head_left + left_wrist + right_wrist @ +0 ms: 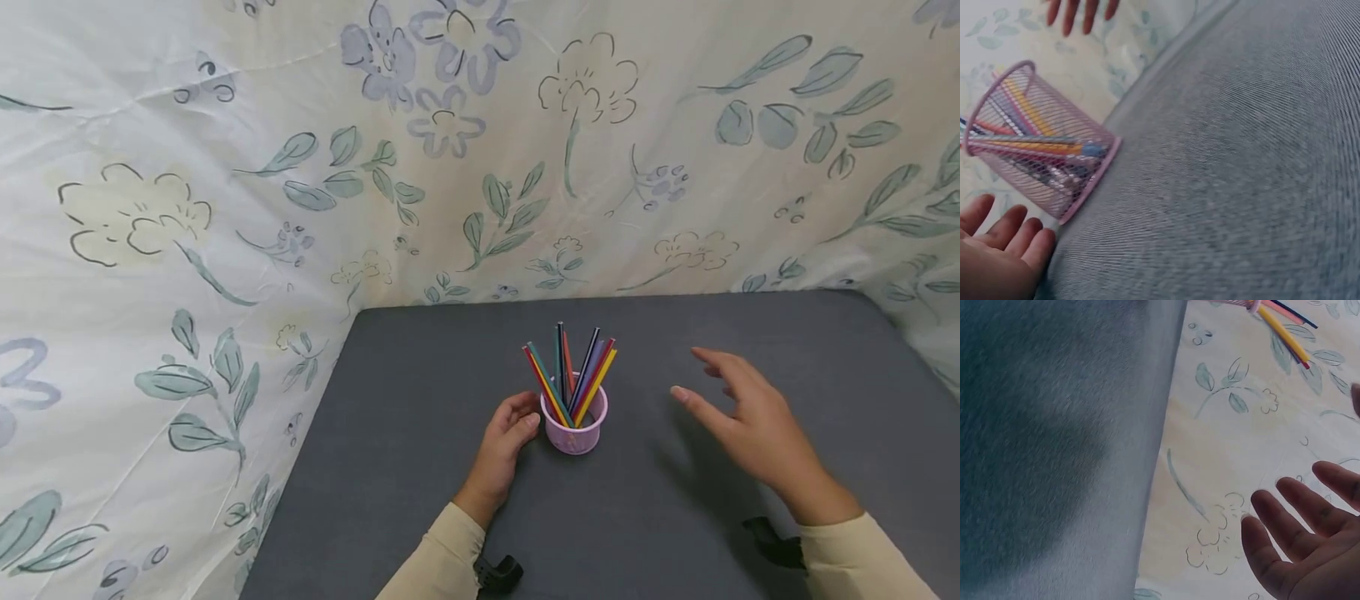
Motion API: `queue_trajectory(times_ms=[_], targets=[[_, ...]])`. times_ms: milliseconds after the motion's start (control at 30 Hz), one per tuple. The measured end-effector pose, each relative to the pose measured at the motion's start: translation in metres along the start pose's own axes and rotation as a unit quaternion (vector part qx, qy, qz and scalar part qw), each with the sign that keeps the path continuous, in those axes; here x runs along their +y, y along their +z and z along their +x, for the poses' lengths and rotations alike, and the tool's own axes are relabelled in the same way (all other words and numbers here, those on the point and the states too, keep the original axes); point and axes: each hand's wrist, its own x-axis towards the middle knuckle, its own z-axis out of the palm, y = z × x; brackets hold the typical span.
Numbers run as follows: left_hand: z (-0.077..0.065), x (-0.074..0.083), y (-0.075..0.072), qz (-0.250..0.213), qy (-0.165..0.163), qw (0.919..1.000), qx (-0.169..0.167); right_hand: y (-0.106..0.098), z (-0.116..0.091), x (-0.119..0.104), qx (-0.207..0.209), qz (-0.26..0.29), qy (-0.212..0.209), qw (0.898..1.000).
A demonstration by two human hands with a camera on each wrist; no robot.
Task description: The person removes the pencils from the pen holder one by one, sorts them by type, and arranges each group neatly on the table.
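A pink mesh pencil cup (573, 437) stands upright on the dark grey table, in the middle of the head view. Several colored pencils (558, 392) lean in it, red, yellow, teal, black, purple and orange among them. At the cup's left side is my left hand (504, 446), its fingers loosely bent and its fingertips right by the wall. In the left wrist view that hand (1007, 256) lies palm up beside the cup (1063, 131). My right hand (757, 425) hovers over the table to the right, fingers relaxed and apart, holding nothing.
The dark grey table (420, 383) reaches up to a floral cloth (480, 208) that hangs behind it and on the left. Black straps (498, 575) show at both wrists below the light sleeves (442, 550).
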Motion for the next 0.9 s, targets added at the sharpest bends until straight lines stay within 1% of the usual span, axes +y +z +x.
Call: queue_trajectory(times_ms=[67, 133, 333, 600, 733, 900], targets=[[0.002, -0.003, 0.002, -0.002, 0.002, 1.0, 0.007, 0.002, 0.001, -0.004, 0.006, 0.008, 0.0, 1.0], [0.004, -0.005, 0.003, -0.008, 0.01, 0.9998, 0.013, 0.004, 0.002, -0.006, 0.012, 0.023, 0.002, 1.0], [0.008, -0.009, 0.008, -0.009, 0.025, 0.9996, 0.01, 0.013, 0.006, -0.014, 0.033, 0.068, 0.006, 0.997], [0.011, -0.01, 0.012, 0.009, 0.023, 0.9995, 0.019, 0.03, 0.012, -0.022, 0.029, 0.125, 0.029, 0.991], [0.013, -0.011, 0.014, 0.01, 0.019, 0.9994, 0.027, 0.037, 0.016, -0.026, 0.029, 0.152, 0.046, 0.987], [0.016, -0.016, 0.015, 0.002, 0.018, 0.9992, 0.035, 0.043, 0.021, -0.026, 0.032, 0.172, 0.071, 0.982]])
